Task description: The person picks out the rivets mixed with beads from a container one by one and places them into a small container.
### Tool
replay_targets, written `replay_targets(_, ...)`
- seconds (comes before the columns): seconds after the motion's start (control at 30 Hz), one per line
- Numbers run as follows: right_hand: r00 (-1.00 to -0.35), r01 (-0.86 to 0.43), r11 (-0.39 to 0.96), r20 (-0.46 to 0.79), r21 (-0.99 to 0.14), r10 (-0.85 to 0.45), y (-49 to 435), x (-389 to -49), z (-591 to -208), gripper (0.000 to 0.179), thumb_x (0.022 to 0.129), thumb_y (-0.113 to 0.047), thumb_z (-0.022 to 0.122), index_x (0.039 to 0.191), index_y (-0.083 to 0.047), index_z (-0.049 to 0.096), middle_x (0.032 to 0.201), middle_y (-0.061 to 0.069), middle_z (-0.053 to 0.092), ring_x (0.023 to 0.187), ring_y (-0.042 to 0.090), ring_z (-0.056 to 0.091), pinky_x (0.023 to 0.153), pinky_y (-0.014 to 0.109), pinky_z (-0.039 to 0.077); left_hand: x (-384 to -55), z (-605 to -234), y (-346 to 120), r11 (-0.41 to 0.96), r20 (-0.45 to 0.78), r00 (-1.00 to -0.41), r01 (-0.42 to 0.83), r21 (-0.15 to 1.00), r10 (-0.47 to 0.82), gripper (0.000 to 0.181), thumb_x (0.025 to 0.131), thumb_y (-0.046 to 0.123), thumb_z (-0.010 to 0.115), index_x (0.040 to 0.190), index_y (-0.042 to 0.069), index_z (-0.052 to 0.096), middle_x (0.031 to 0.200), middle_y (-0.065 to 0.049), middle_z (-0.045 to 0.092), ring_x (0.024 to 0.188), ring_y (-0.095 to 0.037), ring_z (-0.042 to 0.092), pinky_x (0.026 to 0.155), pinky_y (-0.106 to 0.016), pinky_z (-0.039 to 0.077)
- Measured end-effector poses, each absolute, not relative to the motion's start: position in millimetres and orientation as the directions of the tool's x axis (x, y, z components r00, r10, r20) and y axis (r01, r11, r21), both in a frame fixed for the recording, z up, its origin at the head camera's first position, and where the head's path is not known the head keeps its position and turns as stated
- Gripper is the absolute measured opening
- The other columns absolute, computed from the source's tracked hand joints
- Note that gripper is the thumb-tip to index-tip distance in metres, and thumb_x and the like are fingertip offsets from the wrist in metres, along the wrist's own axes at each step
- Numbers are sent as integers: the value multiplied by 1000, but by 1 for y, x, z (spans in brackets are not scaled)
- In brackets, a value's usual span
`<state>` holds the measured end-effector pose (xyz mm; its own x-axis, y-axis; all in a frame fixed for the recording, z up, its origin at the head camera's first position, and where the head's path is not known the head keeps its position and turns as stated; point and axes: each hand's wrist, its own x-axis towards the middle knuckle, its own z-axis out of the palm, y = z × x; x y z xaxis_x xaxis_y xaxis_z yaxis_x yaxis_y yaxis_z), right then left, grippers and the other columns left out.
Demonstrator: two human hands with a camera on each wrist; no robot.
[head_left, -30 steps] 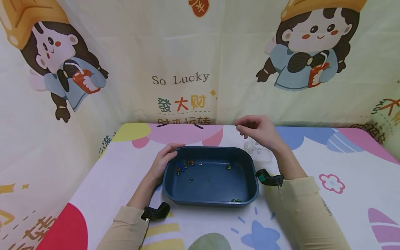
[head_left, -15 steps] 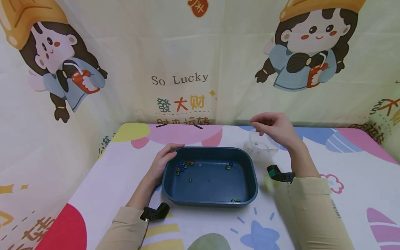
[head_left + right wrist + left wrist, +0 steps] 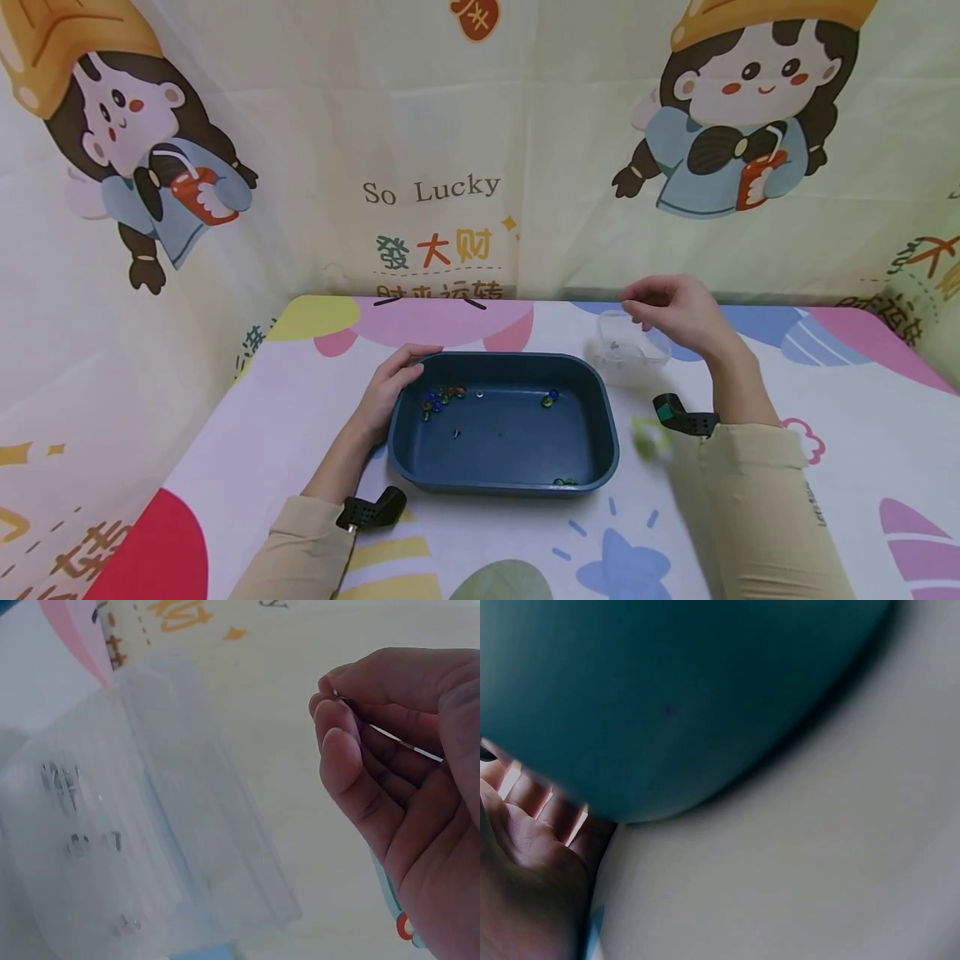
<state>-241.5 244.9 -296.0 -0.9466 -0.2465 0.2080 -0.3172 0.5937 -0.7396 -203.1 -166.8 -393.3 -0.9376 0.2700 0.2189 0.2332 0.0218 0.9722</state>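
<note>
A dark blue plastic basin (image 3: 502, 454) sits mid-table, with several glass marbles (image 3: 432, 404), a small screw (image 3: 457, 433) and a small nut (image 3: 480, 394) inside. My left hand (image 3: 390, 385) grips its left rim near the back corner; the left wrist view shows the palm (image 3: 544, 840) beside the basin's outer wall. Above the right side of a clear plastic box (image 3: 611, 354) is my right hand (image 3: 678, 312). Its thumb and fingertips pinch a tiny metal piece (image 3: 339, 695), mostly hidden. Several small metal parts (image 3: 64, 784) show through the clear wall in the right wrist view.
More marbles (image 3: 550, 400) lie at the basin's right side, and a green pair (image 3: 566, 481) by its front wall. The table wears a printed cloth (image 3: 750, 517); a patterned curtain (image 3: 570, 167) rises behind. Each wrist carries a black camera (image 3: 375, 508).
My right hand has moved right, from behind the basin's back right corner to over the clear box, uncovering more of the box. The left hand keeps its hold on the basin.
</note>
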Motion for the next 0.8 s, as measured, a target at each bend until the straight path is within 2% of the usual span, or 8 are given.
replay_targets(0.17, -957, -280, 636, 161, -719, -240, 249, -243, -297, 29, 99, -18, 66, 117, 4, 69, 103, 21, 69, 76, 23, 61, 70, 29, 52, -203, -394, -167, 11, 218, -937, 230, 973, 272, 39, 103, 9, 38, 136, -8, 51, 137, -25, 52, 124, -32, 51, 107, -50, 38)
replay_targets(0.4, -966, -246, 666, 122, -704, -228, 252, -243, -299, 31, 100, -20, 65, 119, 3, 68, 108, 21, 68, 86, 35, 61, 71, 31, 54, -204, -394, -167, 5, 218, -937, 228, 974, 275, 40, 104, 9, 38, 137, -8, 51, 137, -25, 52, 124, -34, 50, 106, -48, 39)
replay_targets(0.53, -969, -241, 678, 128, -694, -213, 254, -244, -300, 30, 100, -21, 65, 119, 1, 69, 109, 21, 68, 84, 31, 60, 70, 29, 53, -204, -394, -167, 4, 216, -937, 226, 974, 274, 40, 103, 9, 38, 137, -8, 51, 137, -25, 52, 125, -34, 50, 106, -48, 39)
replay_targets(0.73, -968, -249, 676, 149, -693, -204, 254, -243, -301, 28, 100, -23, 65, 118, -1, 69, 106, 20, 68, 81, 28, 60, 72, 35, 53, -204, -395, -167, 6, 207, -940, 216, 976, 270, 40, 104, 9, 38, 137, -8, 51, 137, -25, 52, 125, -35, 49, 106, -48, 39)
replay_targets(0.8, -965, -258, 666, 160, -700, -207, 253, -243, -300, 30, 100, -24, 65, 117, -1, 69, 104, 20, 68, 80, 27, 60, 71, 33, 53, -205, -395, -167, 7, 206, -941, 216, 976, 270, 40, 104, 9, 38, 137, -8, 51, 138, -24, 52, 125, -34, 49, 107, -49, 39)
